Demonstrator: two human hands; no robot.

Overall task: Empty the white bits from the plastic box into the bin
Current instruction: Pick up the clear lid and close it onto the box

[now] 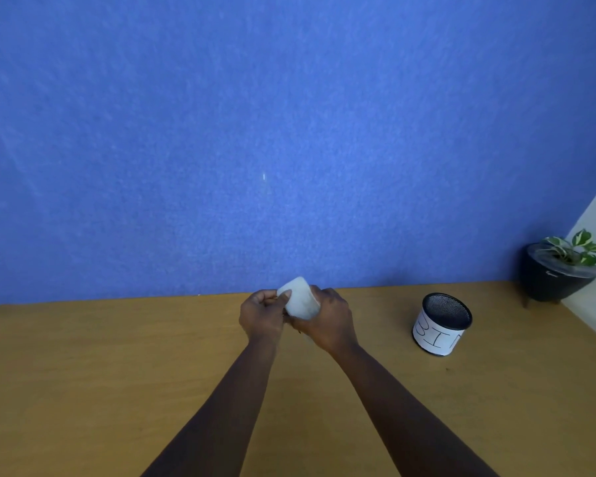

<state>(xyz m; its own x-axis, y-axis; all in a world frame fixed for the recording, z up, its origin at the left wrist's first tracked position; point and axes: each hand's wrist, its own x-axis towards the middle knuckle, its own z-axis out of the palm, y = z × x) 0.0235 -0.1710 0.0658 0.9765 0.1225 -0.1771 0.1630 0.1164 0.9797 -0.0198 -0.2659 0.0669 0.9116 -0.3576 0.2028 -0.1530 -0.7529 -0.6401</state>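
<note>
Blue felt wall (pixel 221 132) backs a wooden desk (pixel 83 373); its far edge meets the wall, and its right edge runs diagonally along a white wall. Both hands are raised near the far edge at mid-desk, with the plastic box (pixel 299 299) between them. Right hand (pixel 327 321) wraps the box from beneath and behind, fingers closed on it; left hand (pixel 262 313) pinches its near-left edge with the thumb. Box translucent, tilted; contents not discernible. Bin (pixel 441 323), mesh with a paper label, stands well apart toward the right edge, bare desk between. Potted plant (pixel 561 270) sits in the far right corner. Near desk edge cut off.
</note>
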